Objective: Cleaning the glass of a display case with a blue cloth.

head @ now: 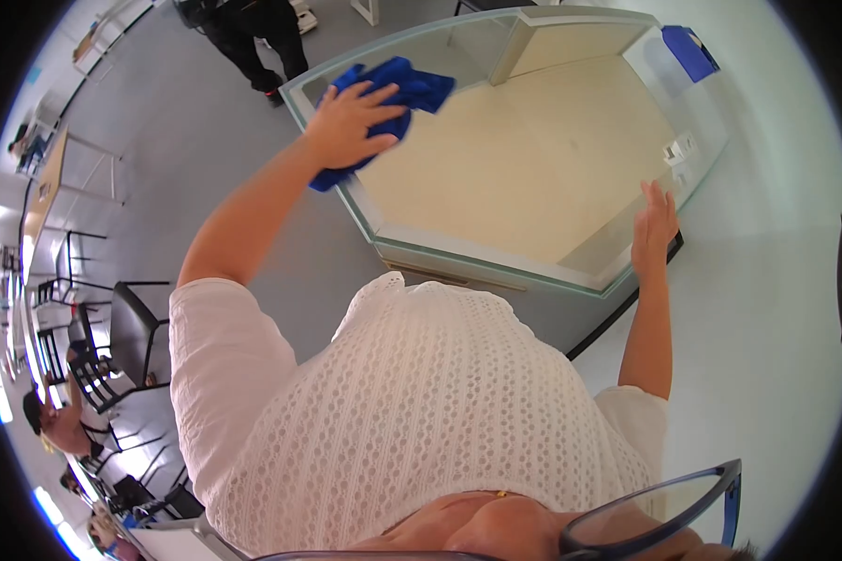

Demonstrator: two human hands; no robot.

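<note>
My left hand (356, 125) lies with spread fingers over a bunched blue cloth (421, 84), pressing it at the left edge of a glass-topped display case (491, 263). Part of the cloth hangs past that edge. Through the glass a pale cream base (512, 154) shows. At the case's right side, my right hand (654, 223) is raised with its fingers extended and nothing in it; whether it touches the glass, I cannot tell.
A blue box (689, 52) is by the case's far right corner, near the white wall (758, 280). A small white object (679, 149) shows at the right side. Beyond the case stands a person in dark trousers (256, 42). Black chairs (133, 333) and a table (49, 172) stand left.
</note>
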